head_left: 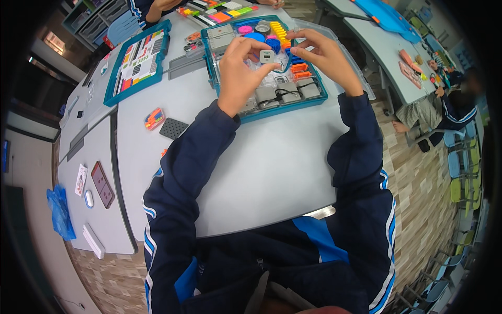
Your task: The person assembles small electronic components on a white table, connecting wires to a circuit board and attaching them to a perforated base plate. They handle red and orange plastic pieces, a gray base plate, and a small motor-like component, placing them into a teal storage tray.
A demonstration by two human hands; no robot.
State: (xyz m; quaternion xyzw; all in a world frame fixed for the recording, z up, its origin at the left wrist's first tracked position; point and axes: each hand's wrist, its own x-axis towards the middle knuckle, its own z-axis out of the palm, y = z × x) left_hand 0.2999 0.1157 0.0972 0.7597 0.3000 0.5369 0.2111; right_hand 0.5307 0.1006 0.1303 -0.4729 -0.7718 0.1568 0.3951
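The person's left hand [241, 73] pinches a small grey square block [267, 56] between thumb and fingertips, holding it just above the teal parts tray [320, 97], while the right hand [323, 55] hovers beside it with fingers curled narrowly; whether those fingers touch the block or a thin cable cannot be told. Judging by the tray, the work looks early: nearly every piece sits in its compartment, among them the grey boxes [287, 94] along the near side, the orange pieces [299, 68] and the blue discs [256, 37], and no assembled model shows on the grey table [272, 167]. The table in front of the person is bare from the tray down to its near edge, giving room to set parts down. To the left lie a black dotted plate [173, 128] and a second teal tray [137, 62], well apart from the hands; the table's right edge drops off close beside the right forearm.
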